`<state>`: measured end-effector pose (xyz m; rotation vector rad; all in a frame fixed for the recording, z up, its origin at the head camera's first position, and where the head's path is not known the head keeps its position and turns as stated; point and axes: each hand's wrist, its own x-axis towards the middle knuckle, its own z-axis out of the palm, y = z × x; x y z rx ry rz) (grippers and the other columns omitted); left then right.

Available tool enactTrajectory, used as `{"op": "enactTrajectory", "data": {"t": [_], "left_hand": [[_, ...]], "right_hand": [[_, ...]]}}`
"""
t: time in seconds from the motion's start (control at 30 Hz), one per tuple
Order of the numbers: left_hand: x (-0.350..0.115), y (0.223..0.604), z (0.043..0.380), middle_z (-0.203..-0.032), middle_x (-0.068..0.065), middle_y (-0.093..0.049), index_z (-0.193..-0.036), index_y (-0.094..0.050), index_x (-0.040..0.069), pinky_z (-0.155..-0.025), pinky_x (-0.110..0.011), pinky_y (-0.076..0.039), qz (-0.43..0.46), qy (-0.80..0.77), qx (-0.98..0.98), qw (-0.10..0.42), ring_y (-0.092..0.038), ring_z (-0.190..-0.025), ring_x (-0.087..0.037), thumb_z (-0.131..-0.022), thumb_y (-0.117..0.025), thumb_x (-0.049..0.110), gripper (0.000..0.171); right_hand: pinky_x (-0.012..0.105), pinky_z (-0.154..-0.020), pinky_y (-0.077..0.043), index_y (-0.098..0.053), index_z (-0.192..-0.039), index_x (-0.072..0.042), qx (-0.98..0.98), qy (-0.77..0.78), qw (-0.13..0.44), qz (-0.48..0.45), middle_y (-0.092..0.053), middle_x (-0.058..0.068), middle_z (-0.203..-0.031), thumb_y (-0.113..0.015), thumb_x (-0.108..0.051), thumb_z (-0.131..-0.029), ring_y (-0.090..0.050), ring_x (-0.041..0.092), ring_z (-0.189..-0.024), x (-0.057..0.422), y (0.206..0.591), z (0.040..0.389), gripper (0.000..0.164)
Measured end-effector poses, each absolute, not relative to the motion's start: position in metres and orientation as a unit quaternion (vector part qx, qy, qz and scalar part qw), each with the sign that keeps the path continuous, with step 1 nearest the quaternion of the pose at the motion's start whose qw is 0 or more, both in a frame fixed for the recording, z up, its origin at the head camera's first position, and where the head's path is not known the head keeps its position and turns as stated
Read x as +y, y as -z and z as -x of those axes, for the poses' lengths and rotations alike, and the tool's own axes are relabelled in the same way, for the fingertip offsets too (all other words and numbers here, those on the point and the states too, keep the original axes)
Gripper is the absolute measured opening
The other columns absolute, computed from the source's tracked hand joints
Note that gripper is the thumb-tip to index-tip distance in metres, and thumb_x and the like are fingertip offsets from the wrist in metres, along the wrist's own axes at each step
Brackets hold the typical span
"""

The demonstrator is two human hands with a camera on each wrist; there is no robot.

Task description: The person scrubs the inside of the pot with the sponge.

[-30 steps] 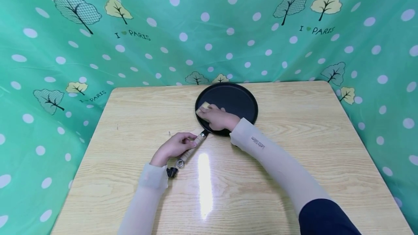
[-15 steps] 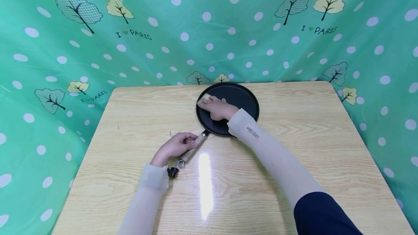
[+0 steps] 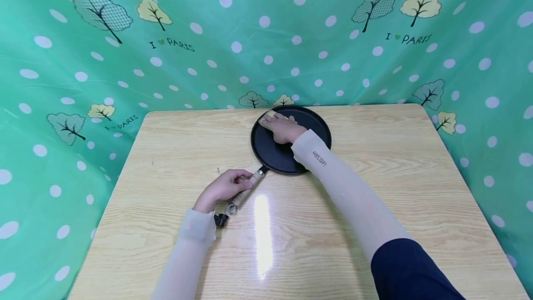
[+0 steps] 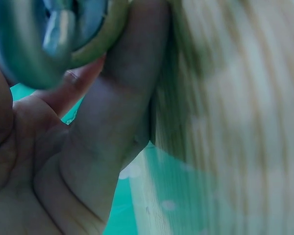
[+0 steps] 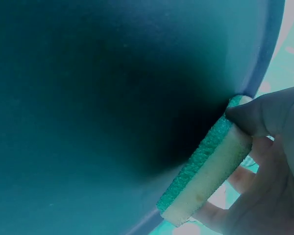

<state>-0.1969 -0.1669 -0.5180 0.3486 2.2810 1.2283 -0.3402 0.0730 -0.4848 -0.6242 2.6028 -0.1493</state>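
Observation:
A round black frying pan (image 3: 276, 156) lies near the far edge of the wooden table, its light, wrapped handle (image 3: 244, 193) pointing to the near left. My left hand (image 3: 225, 185) grips that handle, thumb on the near side; the handle's metal end ring (image 4: 32, 44) looms large in the left wrist view. Over the pan's far-left part, my right hand (image 3: 283, 128) holds a sponge (image 5: 206, 166) against the inner surface by the rim. This sponge has a yellow body and a green scouring layer turned to the pan. Thumb and fingers pinch it from both sides.
The wooden table (image 3: 374, 175) reaches from the near side to a green polka-dot cloth (image 3: 291, 50) hanging behind it. A small black device (image 3: 221, 220) sits at the left wrist. Bright glare (image 3: 263, 235) lies on the tabletop.
My right hand has slid the sponge away from me and slightly right along the pan's left rim. The left hand stays on the handle, and the pan has hardly moved.

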Motion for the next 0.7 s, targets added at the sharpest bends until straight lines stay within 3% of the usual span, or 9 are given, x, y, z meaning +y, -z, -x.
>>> {"op": "enactTrajectory", "data": {"t": [0.43, 0.7], "left_hand": [[-0.168, 0.516, 0.195, -0.095, -0.006, -0.063, -0.136, -0.065, -0.006, -0.078, -0.03, -0.046, -0.126, -0.448, 0.846, 0.261, -0.055, -0.084, -0.017, -0.104, -0.067, 0.015, 0.038], [-0.168, 0.518, 0.196, -0.094, -0.006, -0.061, -0.136, -0.064, -0.007, -0.075, -0.03, -0.045, -0.126, -0.453, 0.842, 0.266, -0.053, -0.083, -0.017, -0.104, -0.067, 0.016, 0.04]], "right_hand": [[0.069, -0.123, -0.008, -0.018, -0.17, -0.021, 0.956, 0.077, 0.213, 0.186, -0.009, 0.005, -0.177, -0.039, -0.004, -0.108, -0.003, 0.036, -0.162, 0.115, 0.486, 0.347, 0.068], [0.072, -0.121, -0.01, -0.017, -0.171, -0.021, 0.953, 0.068, 0.242, 0.17, -0.008, 0.007, -0.177, -0.039, -0.004, -0.108, -0.004, 0.038, -0.161, 0.139, 0.482, 0.346, 0.068]]}}
